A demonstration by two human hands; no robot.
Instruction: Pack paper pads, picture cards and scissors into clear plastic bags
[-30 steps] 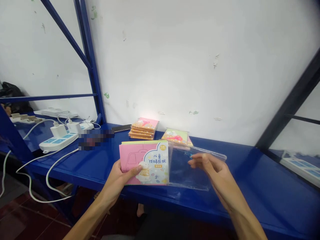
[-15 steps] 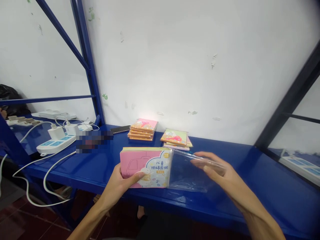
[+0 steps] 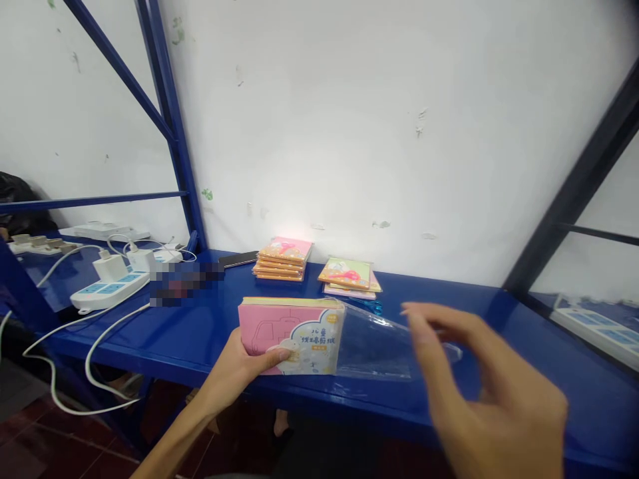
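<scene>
In the head view, my left hand (image 3: 249,362) grips a thick pink children's paper-cutting book (image 3: 269,326), thumb across its front and fingers behind. A clear plastic bag (image 3: 374,346) covers the book's right part and sticks out to the right, its loose end partly hidden by my right hand. That right hand (image 3: 492,386) is raised close to the camera, slightly blurred, fingers curved and thumb apart from them, with nothing seen held. Behind the book lie a small pile of packs with pink scissors (image 3: 344,273) and some blue scissors (image 3: 372,306), partly covered.
A taller stack of wrapped packs (image 3: 282,259) stands near the wall, beside a dark flat phone-like object (image 3: 239,259). On the left of the blue table (image 3: 499,332) is a white power strip (image 3: 114,289) with trailing cables. Blue metal posts (image 3: 174,133) frame the table.
My right hand has let go of the plastic bag and come back toward the camera, to the right. My left hand keeps the book in nearly the same place.
</scene>
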